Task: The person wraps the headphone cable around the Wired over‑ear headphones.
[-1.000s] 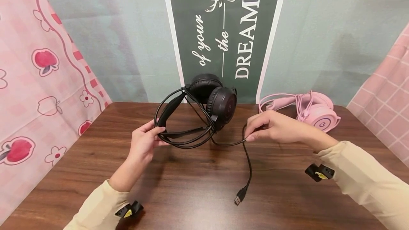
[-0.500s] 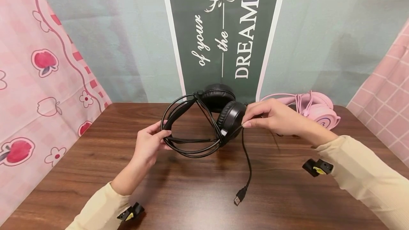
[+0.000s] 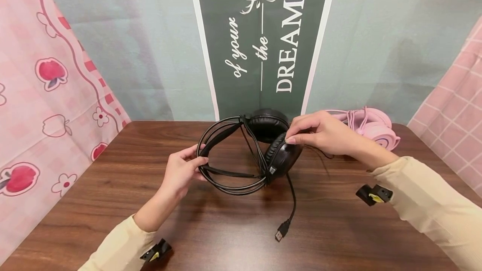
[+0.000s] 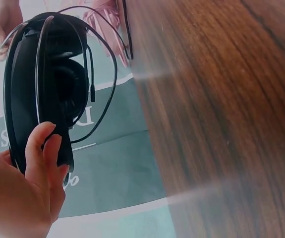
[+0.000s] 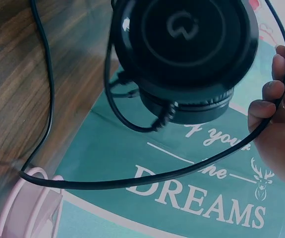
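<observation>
A black over-ear headset (image 3: 283, 160) is held up over the table, its headband to the left and its ear cups to the right. My left hand (image 3: 182, 168) grips the headband (image 4: 26, 99), thumb on one side and fingers on the other. Beside the near ear cup (image 5: 182, 54), my right hand (image 3: 325, 133) pinches the black cable (image 5: 112, 185). That cable runs in a wide loop across the right wrist view. Below the cups, its end hangs down to a USB plug (image 3: 282, 230) close over the tabletop.
Behind my right hand, a pink headset (image 3: 376, 131) with a bundled cable lies at the table's back right. The brown wooden table (image 3: 226, 237) meets a grey-green cloth backdrop (image 3: 150, 53). Pink patterned cloths (image 3: 52, 116) hang at both sides.
The headset and my left hand have moved right and downward. My right hand has risen slightly with the cable, and the near ear cup now comes right up to its fingertips.
</observation>
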`<state>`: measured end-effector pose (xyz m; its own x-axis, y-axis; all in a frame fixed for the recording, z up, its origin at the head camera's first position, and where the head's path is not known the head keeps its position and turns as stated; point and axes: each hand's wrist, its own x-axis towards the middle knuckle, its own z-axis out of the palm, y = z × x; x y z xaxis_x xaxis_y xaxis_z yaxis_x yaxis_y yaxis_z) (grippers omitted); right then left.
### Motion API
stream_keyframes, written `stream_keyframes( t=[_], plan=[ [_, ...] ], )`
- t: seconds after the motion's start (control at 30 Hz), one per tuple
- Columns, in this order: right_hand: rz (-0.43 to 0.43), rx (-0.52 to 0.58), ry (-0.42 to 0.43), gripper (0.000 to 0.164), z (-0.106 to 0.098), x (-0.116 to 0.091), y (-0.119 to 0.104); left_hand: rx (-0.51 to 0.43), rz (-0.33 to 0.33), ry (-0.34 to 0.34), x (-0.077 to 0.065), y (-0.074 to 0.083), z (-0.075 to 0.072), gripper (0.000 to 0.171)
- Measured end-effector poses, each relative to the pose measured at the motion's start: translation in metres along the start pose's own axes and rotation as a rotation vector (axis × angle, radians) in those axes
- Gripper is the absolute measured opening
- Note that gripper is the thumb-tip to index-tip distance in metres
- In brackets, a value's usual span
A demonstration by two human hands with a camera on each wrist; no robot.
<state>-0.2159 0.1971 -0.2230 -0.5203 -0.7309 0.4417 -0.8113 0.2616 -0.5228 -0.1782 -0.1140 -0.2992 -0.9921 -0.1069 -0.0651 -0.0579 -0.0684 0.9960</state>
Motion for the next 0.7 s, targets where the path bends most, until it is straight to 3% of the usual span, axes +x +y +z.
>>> stream_keyframes(
  t=[0.2,0.53,0.7],
  plan=[
    [0.071,-0.029,0.006,0.011,-0.008,0.003,-0.006,0.012,-0.010,-0.023,-0.001,0.000,0.001,0.042],
    [0.345,-0.126,0.019,0.004,-0.037,0.016,-0.019,0.055,-0.002,-0.053,-0.002,0.000,0.004,0.043],
    [0.411,-0.137,0.028,0.004,-0.043,0.023,-0.023,0.040,-0.005,-0.069,-0.002,0.000,0.006,0.042]
  ],
)
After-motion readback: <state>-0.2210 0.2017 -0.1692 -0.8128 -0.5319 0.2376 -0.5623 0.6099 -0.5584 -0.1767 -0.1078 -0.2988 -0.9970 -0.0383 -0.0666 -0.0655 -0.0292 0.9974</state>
